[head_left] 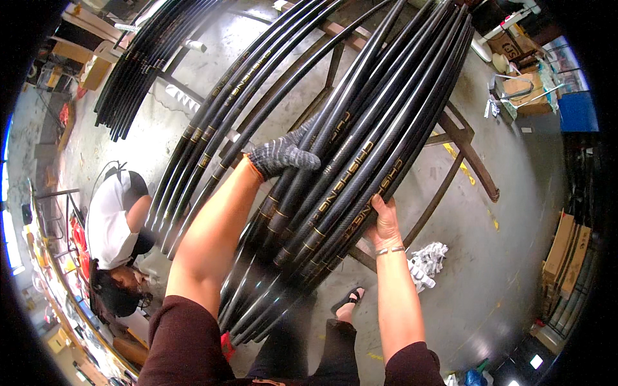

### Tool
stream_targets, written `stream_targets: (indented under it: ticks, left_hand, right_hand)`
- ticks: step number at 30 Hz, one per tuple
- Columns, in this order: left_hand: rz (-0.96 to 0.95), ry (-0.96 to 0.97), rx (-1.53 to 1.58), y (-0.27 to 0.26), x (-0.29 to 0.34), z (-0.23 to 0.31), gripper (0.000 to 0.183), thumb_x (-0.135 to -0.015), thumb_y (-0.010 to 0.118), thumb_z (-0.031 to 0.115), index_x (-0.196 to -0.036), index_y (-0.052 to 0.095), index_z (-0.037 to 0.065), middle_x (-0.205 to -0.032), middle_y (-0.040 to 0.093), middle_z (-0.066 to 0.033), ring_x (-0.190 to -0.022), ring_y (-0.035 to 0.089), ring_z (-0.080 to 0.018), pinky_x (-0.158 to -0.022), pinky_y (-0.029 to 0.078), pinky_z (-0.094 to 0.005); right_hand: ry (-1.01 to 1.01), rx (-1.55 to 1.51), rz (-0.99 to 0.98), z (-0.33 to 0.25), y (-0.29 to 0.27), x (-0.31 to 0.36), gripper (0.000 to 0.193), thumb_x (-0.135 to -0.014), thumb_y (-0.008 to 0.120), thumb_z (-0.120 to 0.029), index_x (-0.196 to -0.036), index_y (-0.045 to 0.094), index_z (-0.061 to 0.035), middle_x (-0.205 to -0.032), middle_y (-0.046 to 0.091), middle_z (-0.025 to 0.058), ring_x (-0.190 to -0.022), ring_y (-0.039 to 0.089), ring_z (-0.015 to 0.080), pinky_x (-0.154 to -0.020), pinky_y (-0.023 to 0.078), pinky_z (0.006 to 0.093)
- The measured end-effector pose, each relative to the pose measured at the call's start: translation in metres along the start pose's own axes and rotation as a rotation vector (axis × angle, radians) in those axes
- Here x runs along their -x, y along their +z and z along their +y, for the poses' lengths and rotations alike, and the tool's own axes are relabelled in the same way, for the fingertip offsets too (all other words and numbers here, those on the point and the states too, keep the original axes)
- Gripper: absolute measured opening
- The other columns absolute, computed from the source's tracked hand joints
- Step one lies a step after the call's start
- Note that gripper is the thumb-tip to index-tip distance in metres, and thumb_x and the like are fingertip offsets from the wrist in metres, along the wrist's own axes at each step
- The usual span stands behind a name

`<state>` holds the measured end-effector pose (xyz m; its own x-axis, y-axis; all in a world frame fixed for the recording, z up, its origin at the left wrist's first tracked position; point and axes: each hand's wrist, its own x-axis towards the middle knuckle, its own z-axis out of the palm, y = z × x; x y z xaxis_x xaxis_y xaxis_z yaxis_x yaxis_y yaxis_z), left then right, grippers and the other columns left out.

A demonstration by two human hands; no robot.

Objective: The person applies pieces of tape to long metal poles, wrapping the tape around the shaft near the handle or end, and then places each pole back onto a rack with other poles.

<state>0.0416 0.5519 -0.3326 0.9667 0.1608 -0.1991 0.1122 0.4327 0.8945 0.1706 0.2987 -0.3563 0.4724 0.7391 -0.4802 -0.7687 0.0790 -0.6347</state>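
Note:
A large bundle of long, glossy black poles (367,154) with gold lettering and thin gold rings slants across the middle, bowed by the fisheye lens. My left hand (283,156), in a grey knitted glove with an orange cuff, grips the bundle's left side. Its thumb lies across the top of the poles, and some fingers are hidden among them. Bare and with a bracelet at the wrist, my right hand (384,222) closes round the right edge. Its thumb shows on top while the other fingers are out of sight underneath.
More black poles (215,128) lie left of the bundle, others (138,77) at the far left. A brown metal rack (458,138) sticks out on the right. A person (119,225) bends down at the left. White scraps (428,264) lie on the floor near my right forearm.

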Motion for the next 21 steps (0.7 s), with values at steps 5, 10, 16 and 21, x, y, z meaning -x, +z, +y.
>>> stream_targets:
  ticks: [5, 10, 16, 21]
  left_hand:
    - [0.04, -0.085, -0.16, -0.033, 0.003, 0.013, 0.096, -0.07, 0.083, 0.034, -0.147, 0.032, 0.008, -0.138, 0.05, -0.0083, -0.124, 0.045, -0.0186, -0.107, 0.034, -0.0351]
    - [0.076, -0.166, -0.372, -0.061, 0.003, 0.02, 0.098, -0.069, 0.084, 0.027, -0.148, 0.029, 0.009, -0.139, 0.049, -0.0111, -0.124, 0.047, -0.0216, -0.109, 0.034, -0.0351]
    - [0.168, -0.085, -0.701, -0.074, 0.003, 0.031, 0.099, -0.067, 0.084, 0.023, -0.149, 0.029, 0.013, -0.144, 0.043, -0.0177, -0.134, 0.039, -0.0281, -0.114, 0.027, -0.0371]
    - [0.293, -0.063, -1.057, -0.083, 0.002, 0.038, 0.075, -0.076, 0.069, 0.002, -0.144, 0.038, 0.013, -0.143, 0.045, -0.0159, -0.132, 0.042, -0.0279, -0.113, 0.032, -0.0364]
  right_hand:
    - [0.037, -0.013, -0.027, -0.002, 0.028, -0.017, 0.068, -0.076, 0.081, -0.027, -0.131, 0.047, -0.0054, -0.117, 0.058, 0.0028, -0.106, 0.057, 0.0209, -0.088, 0.051, 0.0379]
    - [0.111, 0.098, -0.058, -0.005, 0.019, -0.029, 0.073, -0.074, 0.083, -0.031, -0.132, 0.046, -0.005, -0.12, 0.057, 0.0016, -0.11, 0.053, 0.0186, -0.095, 0.044, 0.034]
    - [0.13, 0.228, -0.142, -0.013, 0.004, -0.036, 0.078, -0.07, 0.085, -0.036, -0.131, 0.048, -0.004, -0.12, 0.057, 0.0016, -0.113, 0.05, 0.0176, -0.099, 0.039, 0.0326]
    - [-0.062, 0.289, -0.049, -0.002, 0.008, -0.037, 0.094, -0.065, 0.086, -0.042, -0.135, 0.037, -0.0024, -0.124, 0.053, 0.0033, -0.117, 0.048, 0.018, -0.103, 0.037, 0.033]
